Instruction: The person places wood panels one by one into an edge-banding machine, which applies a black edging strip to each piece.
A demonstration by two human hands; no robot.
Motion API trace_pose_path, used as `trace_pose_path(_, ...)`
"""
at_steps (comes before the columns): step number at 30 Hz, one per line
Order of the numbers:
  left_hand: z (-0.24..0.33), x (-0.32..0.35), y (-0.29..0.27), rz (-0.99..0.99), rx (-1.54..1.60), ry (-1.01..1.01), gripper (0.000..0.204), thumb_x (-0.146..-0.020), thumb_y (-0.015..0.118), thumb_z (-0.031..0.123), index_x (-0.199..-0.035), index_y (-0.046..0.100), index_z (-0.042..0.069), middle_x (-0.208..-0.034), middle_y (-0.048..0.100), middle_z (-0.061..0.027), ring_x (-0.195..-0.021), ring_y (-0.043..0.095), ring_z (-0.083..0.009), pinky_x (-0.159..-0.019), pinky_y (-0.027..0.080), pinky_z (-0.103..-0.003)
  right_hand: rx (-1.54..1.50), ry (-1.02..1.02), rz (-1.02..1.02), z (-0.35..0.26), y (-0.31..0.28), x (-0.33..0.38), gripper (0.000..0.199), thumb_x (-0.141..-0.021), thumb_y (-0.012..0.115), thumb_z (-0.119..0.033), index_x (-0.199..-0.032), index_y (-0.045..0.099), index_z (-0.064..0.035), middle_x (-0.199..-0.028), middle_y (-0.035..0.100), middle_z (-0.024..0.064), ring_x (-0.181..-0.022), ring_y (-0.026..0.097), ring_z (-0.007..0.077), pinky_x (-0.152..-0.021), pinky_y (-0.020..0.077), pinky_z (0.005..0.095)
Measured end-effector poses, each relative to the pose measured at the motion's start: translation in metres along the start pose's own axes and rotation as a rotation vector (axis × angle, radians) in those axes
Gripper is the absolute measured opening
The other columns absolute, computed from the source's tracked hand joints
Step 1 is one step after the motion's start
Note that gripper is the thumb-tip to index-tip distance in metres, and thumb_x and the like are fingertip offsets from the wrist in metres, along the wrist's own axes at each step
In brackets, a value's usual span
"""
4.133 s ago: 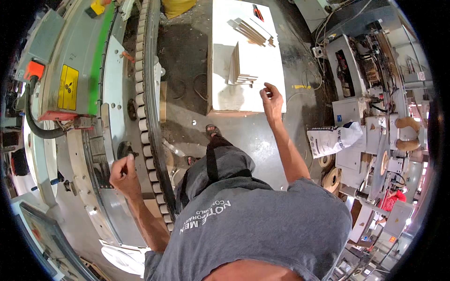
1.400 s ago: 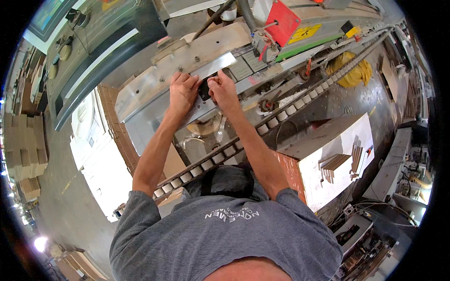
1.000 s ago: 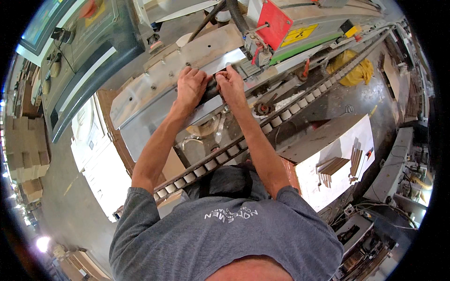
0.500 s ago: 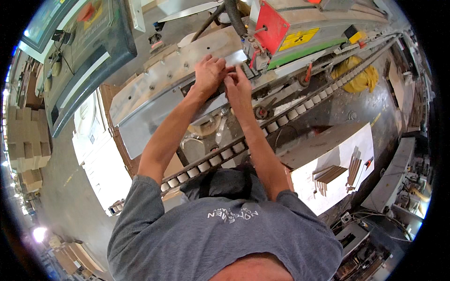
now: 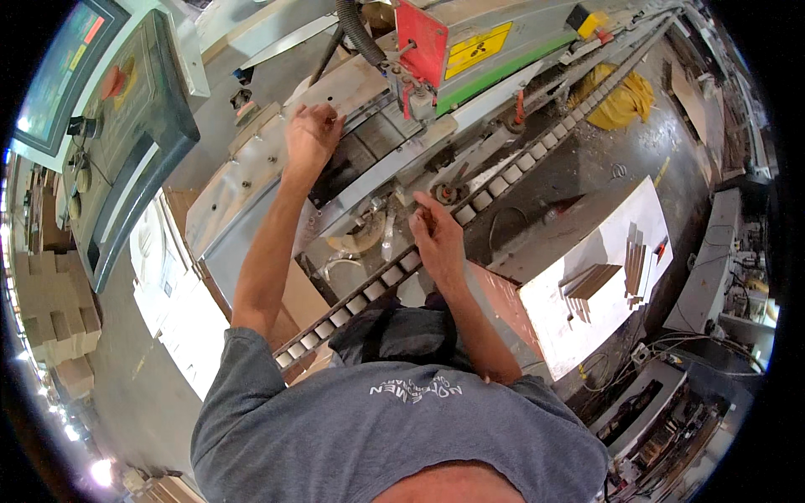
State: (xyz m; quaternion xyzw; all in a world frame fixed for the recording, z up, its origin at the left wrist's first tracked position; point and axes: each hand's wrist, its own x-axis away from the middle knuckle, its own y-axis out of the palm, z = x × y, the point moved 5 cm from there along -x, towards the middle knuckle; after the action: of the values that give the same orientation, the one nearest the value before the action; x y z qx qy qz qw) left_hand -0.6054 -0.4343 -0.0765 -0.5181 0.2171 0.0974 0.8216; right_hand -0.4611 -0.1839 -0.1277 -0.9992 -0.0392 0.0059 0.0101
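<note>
My left hand (image 5: 312, 138) is over the bolted metal plate (image 5: 258, 159) of a machine, its fingers curled in. Whatever those fingers may hold is hidden. Beside it lies a dark slotted opening (image 5: 369, 142) in the machine bed, which shows bare metal strips. Lower and to the right, my right hand (image 5: 438, 239) hovers by the roller rail (image 5: 391, 275). Its index finger points out, the other fingers are half bent, and I see nothing in it. Close to its fingertips is a round knob (image 5: 449, 193) on the machine.
A red guard (image 5: 419, 38) and a green-edged beam stand beyond the opening. At the left is a control panel (image 5: 134, 126) with a screen. Several thin brown strips (image 5: 594, 281) lie on a white-topped box (image 5: 558, 323) at right. A yellow bag (image 5: 620, 101) rests on the floor.
Both hands were together at the machine opening and have parted. The left moved left over the plate; the right drew back toward me, above the rollers. The view has shifted, uncovering the opening.
</note>
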Motion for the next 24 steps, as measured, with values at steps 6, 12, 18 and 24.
trace_pose_path(6,0.031,0.032,-0.029,0.165,0.245,-0.068,0.011,-0.083,0.075,0.009,-0.090,0.072,0.002,-0.085,0.069,-0.0125,-0.077,0.065,-0.0251,-0.072,0.052,-0.033,0.155,-0.077,0.107,-0.007,-0.018,0.051,0.034,-0.096,0.059,-0.006,-0.130,0.060,-0.0047,-0.085,0.059,0.0014,-0.073,0.053,0.0077,-0.063,0.0450,0.0245)
trace_pose_path(12,0.123,0.102,-0.030,0.034,0.524,0.257,0.005,-0.085,0.075,0.005,-0.084,0.070,0.003,-0.075,0.065,-0.0059,-0.065,0.056,-0.0151,-0.057,0.045,-0.027,0.395,-0.023,0.589,0.007,-0.139,0.145,0.033,-0.094,0.059,-0.002,-0.127,0.062,-0.0025,-0.092,0.063,0.0056,-0.077,0.058,0.0109,-0.066,0.0496,0.0259)
trace_pose_path(18,0.208,0.141,0.008,-0.328,0.698,0.098,0.005,-0.084,0.075,0.005,-0.085,0.071,0.003,-0.075,0.066,-0.0097,-0.066,0.060,-0.0189,-0.060,0.048,-0.030,0.621,0.257,1.205,0.033,-0.303,0.270,0.048,-0.088,0.070,-0.021,-0.129,0.059,0.0008,-0.105,0.064,0.0159,-0.078,0.062,0.0219,-0.068,0.0531,0.0360)
trace_pose_path(24,0.226,0.162,0.034,-0.346,0.651,0.290,0.011,-0.079,0.078,0.007,-0.082,0.069,0.000,-0.072,0.065,-0.0117,-0.066,0.062,-0.0223,-0.061,0.048,-0.034,0.830,0.627,1.056,0.156,-0.373,0.295,0.097,-0.075,0.085,-0.036,-0.148,0.033,0.0036,-0.131,0.049,0.0319,-0.119,0.053,0.0405,-0.100,0.0482,0.0473)
